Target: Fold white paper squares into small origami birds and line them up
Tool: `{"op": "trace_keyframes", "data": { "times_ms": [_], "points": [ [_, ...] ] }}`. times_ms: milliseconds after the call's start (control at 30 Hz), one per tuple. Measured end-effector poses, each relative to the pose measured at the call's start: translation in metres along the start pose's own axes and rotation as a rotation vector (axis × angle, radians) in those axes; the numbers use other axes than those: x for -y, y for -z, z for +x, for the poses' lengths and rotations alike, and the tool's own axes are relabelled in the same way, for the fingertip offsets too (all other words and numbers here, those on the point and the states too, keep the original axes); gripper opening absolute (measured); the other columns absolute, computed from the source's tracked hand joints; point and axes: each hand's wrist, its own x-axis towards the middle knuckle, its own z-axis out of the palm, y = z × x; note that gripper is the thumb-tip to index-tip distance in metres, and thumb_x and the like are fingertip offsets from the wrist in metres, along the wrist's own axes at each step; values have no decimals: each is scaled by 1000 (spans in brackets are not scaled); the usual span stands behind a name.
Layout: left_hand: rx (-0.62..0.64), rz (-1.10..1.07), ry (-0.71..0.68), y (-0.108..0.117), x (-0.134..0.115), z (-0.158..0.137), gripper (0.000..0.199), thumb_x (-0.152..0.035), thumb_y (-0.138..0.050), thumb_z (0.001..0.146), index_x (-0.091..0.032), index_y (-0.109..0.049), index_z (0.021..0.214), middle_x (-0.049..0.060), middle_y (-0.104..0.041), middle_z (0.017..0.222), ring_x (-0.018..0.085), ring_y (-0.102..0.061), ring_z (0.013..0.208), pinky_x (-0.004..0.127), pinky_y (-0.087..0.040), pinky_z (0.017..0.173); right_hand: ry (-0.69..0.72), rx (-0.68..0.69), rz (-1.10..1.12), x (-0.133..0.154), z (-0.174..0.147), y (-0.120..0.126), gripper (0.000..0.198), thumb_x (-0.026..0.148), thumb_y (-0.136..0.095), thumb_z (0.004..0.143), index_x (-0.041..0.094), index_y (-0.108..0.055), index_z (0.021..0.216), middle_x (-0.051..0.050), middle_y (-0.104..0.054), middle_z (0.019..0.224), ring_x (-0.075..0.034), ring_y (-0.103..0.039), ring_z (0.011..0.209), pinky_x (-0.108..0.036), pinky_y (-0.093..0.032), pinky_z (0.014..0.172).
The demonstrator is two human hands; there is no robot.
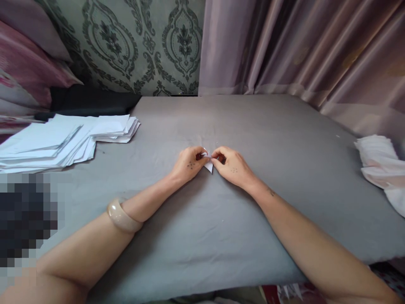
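Observation:
A small piece of folded white paper point(209, 166) is pinched between my two hands, above the middle of the grey cloth-covered surface. My left hand point(190, 162) is closed, its thumb and forefinger gripping the paper from the left. From the right, my right hand point(233, 166) pinches the same paper near its upper part, fingertips almost meeting those of the left. A pointed end of the paper hangs below the fingertips. The fingers cover much of the paper, so its full shape is hidden.
Stacks of white paper sheets point(72, 137) lie at the left, in front of a black cloth point(91, 100). A crumpled white cloth point(379, 164) rests at the right edge. Pinkish curtains point(268, 46) and a patterned wall point(142, 46) border the grey surface point(196, 245) at the back.

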Motion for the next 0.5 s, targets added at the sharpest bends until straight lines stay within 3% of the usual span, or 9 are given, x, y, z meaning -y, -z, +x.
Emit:
{"op": "trace_keyframes", "data": {
  "times_ms": [133, 267, 500],
  "points": [
    [-1, 48, -39, 0, -1, 0, 14, -20, -58, 79, -15, -70, 83, -1, -60, 63, 10, -49, 58, 21, -37, 58, -19, 1, 12, 5, 2, 0, 10, 26, -56, 81, 20, -64, 82, -2, -68, 84, -13, -59, 71, -27, -42, 68],
    [-21, 139, -92, 0, 0, 0, 13, -17, -57, 80, -15, -70, 77, 2, -64, 68, 12, -53, 63, 22, -39, 60, -89, 3, 51, 10, 8, -1, 27, 41, -52, 84, 20, -65, 75, -2, -70, 79, -15, -60, 72, -28, -42, 67],
    [3, 121, -75, 0, -2, -1, 13, -17, -61, 81, -18, -72, 89, 4, -69, 78, 15, -60, 72, 25, -46, 69, -187, 34, 149, 7, 15, 2, 18, 29, -54, 76, 18, -67, 70, -1, -69, 75, -14, -59, 71, -26, -41, 67]
  ]
}}
